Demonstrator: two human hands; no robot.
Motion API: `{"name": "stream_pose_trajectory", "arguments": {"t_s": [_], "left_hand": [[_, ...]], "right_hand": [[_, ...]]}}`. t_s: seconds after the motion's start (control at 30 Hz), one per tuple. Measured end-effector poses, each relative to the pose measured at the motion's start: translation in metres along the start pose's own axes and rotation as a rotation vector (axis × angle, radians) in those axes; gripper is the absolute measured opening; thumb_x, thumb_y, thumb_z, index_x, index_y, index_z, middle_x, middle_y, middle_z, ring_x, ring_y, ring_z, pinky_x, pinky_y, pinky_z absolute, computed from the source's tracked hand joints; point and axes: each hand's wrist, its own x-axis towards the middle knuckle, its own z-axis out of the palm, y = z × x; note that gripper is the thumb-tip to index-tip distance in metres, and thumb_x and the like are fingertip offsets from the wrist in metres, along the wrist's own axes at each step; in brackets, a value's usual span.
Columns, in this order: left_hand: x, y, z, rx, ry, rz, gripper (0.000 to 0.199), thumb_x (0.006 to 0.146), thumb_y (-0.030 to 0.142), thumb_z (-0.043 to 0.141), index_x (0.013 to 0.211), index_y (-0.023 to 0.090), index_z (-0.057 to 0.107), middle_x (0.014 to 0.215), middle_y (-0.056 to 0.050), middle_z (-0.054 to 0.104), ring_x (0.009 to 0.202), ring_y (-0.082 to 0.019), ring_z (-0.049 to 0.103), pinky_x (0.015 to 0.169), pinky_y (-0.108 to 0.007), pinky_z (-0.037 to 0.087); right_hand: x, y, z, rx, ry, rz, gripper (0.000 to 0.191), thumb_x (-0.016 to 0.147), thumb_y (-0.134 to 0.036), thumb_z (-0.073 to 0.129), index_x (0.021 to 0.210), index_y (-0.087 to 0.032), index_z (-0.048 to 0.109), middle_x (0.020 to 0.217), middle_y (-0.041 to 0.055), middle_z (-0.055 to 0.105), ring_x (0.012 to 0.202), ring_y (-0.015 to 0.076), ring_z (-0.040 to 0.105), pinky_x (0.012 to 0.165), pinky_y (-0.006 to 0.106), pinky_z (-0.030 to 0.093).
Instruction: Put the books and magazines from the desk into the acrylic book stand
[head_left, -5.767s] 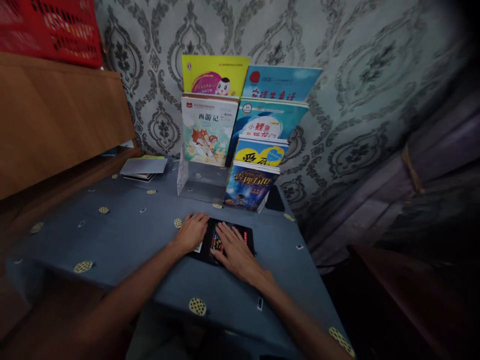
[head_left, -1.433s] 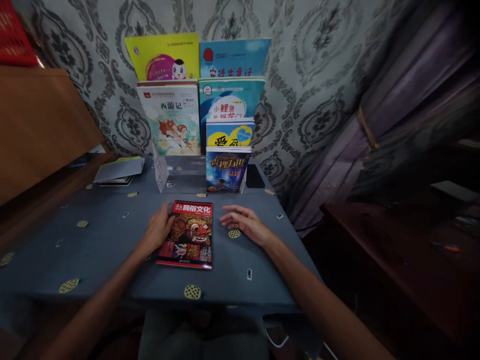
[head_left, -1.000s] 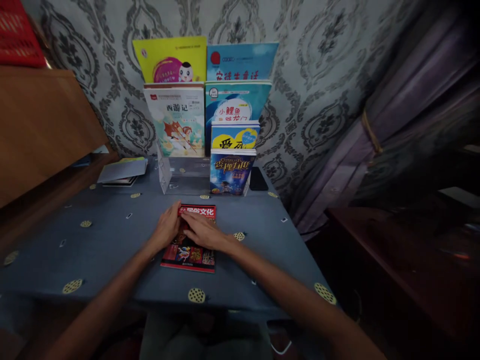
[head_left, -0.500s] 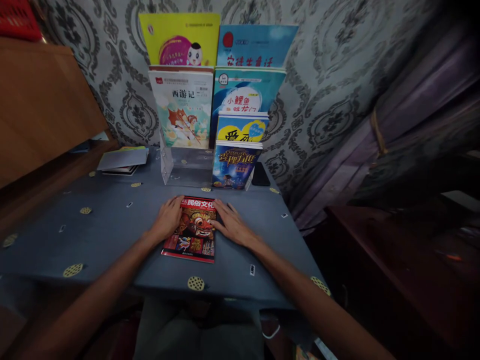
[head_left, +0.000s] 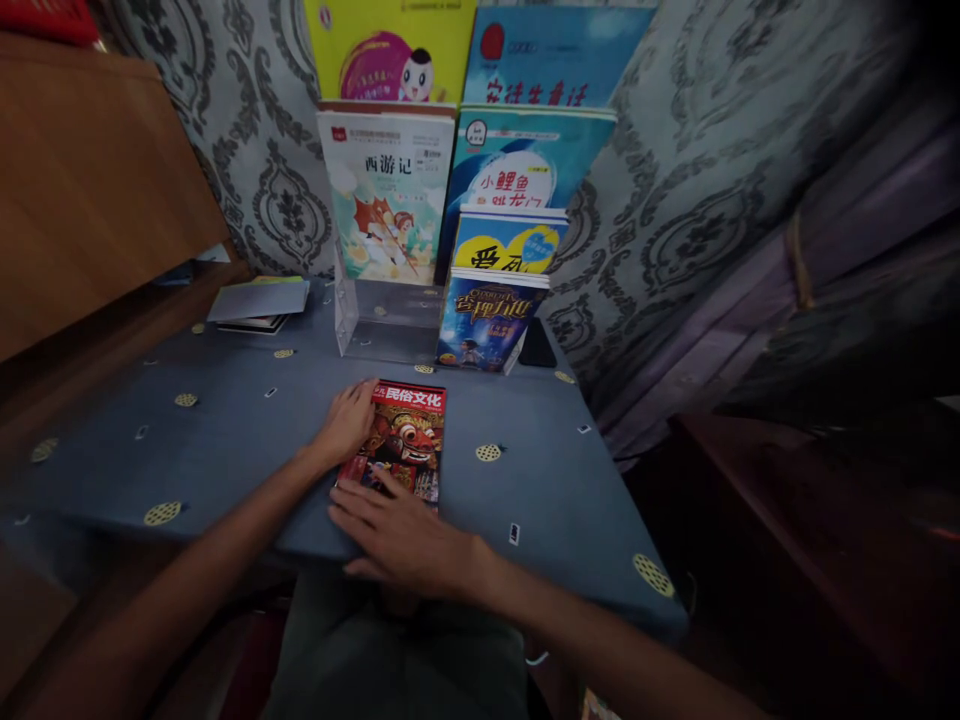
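Red-and-black single book, two hands at it

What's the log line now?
book: cover up on table; left hand: at its left edge; right hand: over its lower part; rack: behind

forearms: bare | lap clothing: dark grey-green (poorly lit, details unclear)

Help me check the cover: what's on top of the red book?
The left hand touches the book on its left; the right hand, over its lower part, hides most of its bottom edge.
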Motion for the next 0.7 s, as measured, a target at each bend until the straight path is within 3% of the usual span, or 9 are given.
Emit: {"name": "stream_pose_trajectory", "arguments": {"t_s": [0.1, 0.2, 0.33, 0.47, 0.7], "left_hand": [[-0.001, -0.001, 0.0, -0.013, -0.004, 0.012, 0.042, 0.096, 0.018, 0.036, 0.137, 0.012, 0.045, 0.132, -0.016, 0.061, 0.121, -0.027, 0.055, 0.103, -0.045, 0.043], [-0.002, -0.003, 0.0, -0.025, -0.008, 0.019, 0.042, 0.097, 0.018, 0.035, 0.137, 0.012, 0.044, 0.133, -0.016, 0.06, 0.123, -0.026, 0.055, 0.105, -0.045, 0.042], [-0.004, -0.004, -0.001, -0.031, -0.027, 0.026, 0.043, 0.097, 0.019, 0.034, 0.139, 0.013, 0.043, 0.135, -0.016, 0.06, 0.124, -0.025, 0.055, 0.105, -0.045, 0.042], [-0.003, -0.003, -0.005, -0.028, -0.069, 0.044, 0.043, 0.098, 0.019, 0.033, 0.139, 0.014, 0.043, 0.137, -0.015, 0.059, 0.126, -0.024, 0.055, 0.106, -0.042, 0.042], [0.018, -0.013, -0.019, 0.077, -0.231, 0.138, 0.043, 0.097, 0.018, 0.033, 0.138, 0.016, 0.046, 0.148, -0.015, 0.05, 0.137, -0.024, 0.046, 0.112, -0.045, 0.037]], "right_hand": [[0.006, -0.007, 0.004, 0.003, -0.001, -0.023, 0.062, 0.099, -0.047, 0.051, 0.147, -0.01, 0.04, 0.155, 0.0144, 0.041, 0.149, 0.0225, 0.029, 0.125, 0.048, 0.013], [-0.009, -0.003, 0.0, 0.064, -0.048, 0.027, 0.062, 0.099, -0.046, 0.052, 0.148, -0.011, 0.04, 0.157, 0.0133, 0.038, 0.15, 0.0225, 0.024, 0.126, 0.046, 0.013], [-0.043, 0.001, -0.012, 0.173, -0.096, 0.116, 0.058, 0.1, -0.042, 0.051, 0.151, -0.019, 0.037, 0.157, 0.0085, 0.04, 0.153, 0.0235, 0.014, 0.125, 0.054, 0.007], [-0.067, -0.005, -0.019, 0.225, -0.048, 0.229, 0.057, 0.098, -0.034, 0.055, 0.152, -0.029, 0.036, 0.154, 0.0041, 0.045, 0.153, 0.0254, 0.011, 0.122, 0.062, 0.004], [-0.046, -0.022, -0.014, 0.2, -0.055, 0.263, 0.057, 0.095, -0.04, 0.059, 0.147, -0.022, 0.046, 0.154, 0.0133, 0.043, 0.151, 0.0323, 0.018, 0.12, 0.065, 0.015]]}}
